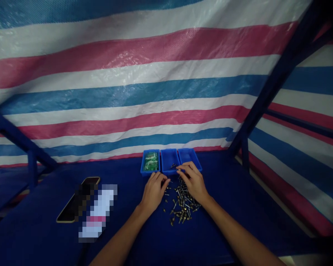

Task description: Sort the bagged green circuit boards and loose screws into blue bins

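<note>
My left hand (154, 190) is closed in a pinch beside the loose pile. A thin metal screw shows at its fingertips. My right hand (194, 181) reaches over the front edge of the middle blue bin (169, 157); its thumb and index finger pinch something small that I cannot make out clearly. A few dark metal pieces (174, 166) lie in that bin. Between and below my hands spreads a pile of small screws (184, 201) with silver shanks and dark or brassy heads, partly hidden by my right hand. Several stray ones lie near my left hand.
The left blue bin (142, 170) holds green-and-clear small pieces (151, 161). A right blue bin (187, 155) adjoins the middle one. On the blue tabletop (122, 207) lie a phone (69, 207) and a pixelated pale object (98, 216). Striped sheeting (144, 88) hangs behind, between blue frame bars (246, 118).
</note>
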Tool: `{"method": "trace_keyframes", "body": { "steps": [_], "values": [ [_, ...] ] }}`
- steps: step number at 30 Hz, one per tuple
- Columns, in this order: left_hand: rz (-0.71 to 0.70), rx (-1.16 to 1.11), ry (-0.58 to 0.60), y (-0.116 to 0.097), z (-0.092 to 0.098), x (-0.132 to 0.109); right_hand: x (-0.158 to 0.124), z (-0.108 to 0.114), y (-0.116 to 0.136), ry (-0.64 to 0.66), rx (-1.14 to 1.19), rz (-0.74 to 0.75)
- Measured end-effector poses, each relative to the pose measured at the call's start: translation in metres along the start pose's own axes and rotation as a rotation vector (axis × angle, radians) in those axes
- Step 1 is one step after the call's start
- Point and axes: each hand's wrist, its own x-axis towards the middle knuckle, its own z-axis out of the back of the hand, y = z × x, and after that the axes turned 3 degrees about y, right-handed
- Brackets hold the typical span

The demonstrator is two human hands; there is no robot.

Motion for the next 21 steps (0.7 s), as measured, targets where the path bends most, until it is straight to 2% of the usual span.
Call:
{"method": "trace_keyframes", "body": {
  "steps": [11, 21],
  "values": [
    [-0.031, -0.083, 0.006, 0.0006, -0.0007, 0.0003, -0.0010, -0.0027, -0.0036, -0.049, -0.041, -0.074],
    [-0.067, -0.082, -0.012, 0.0026, -0.0020, 0.0001, 0.0013, -0.0005, -0.0019, -0.014, -0.047, 0.007]
  ]
}}
